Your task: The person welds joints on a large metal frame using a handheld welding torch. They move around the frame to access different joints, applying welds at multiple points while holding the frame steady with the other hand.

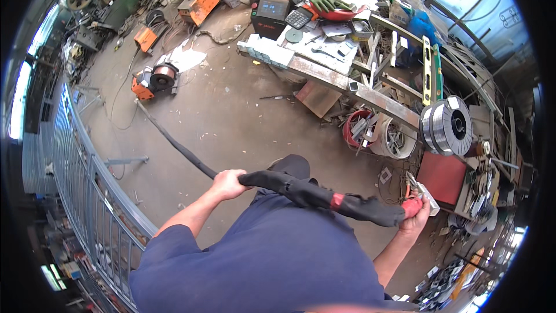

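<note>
My left hand [227,184] grips a thick black sleeved cable [307,192] that crosses in front of my body. Behind that hand the cable runs back over the concrete floor to an orange wire feeder with a copper-coloured spool [155,79]. My right hand [418,215] holds the red handle of the welding torch [411,206] at the cable's other end, near the workbench. A band of red tape wraps the cable near the torch.
A grey metal railing gate [95,179] lies at my left. A cluttered steel workbench [347,84] stands ahead on the right, with green gloves, a calculator, a yellow-green level and silver wire spools [447,126]. Orange welding machines [200,3] sit at the back.
</note>
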Motion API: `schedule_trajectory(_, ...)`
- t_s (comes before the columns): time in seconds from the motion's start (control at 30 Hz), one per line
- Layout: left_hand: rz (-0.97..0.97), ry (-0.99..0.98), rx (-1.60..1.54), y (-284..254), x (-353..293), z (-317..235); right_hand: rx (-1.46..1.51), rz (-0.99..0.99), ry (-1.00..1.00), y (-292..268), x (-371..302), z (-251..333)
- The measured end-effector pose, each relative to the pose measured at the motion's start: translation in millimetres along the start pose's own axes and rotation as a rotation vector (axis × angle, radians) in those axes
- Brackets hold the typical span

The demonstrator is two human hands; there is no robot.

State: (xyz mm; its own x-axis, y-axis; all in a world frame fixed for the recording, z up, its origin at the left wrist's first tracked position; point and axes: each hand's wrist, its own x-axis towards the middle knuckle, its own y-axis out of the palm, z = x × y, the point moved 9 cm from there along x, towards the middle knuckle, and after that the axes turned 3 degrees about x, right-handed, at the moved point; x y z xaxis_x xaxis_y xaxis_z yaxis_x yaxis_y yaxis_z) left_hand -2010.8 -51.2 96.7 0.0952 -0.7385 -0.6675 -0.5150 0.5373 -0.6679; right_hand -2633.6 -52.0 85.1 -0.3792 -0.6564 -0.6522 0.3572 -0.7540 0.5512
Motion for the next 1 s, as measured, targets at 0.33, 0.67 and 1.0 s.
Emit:
schedule_trajectory(0.33, 0.03, 0.644, -0.572, 48.6, 67.2, -254.9, 0.349, 0.528, 0.3, 169.0, 38.7, 124.3)
schedule_trajectory(0.67, 0.362, 0.953, -0.943, 76.2, 149.3, -469.5, 0.419, 0.427, 0.485, 246.5, 146.5, 173.7)
schedule_trajectory(1.0, -0.054, 0.631, -0.528, 78.4, 217.7, -387.8, -0.35, 0.372, 0.224, 305.7, 305.8, 171.4)
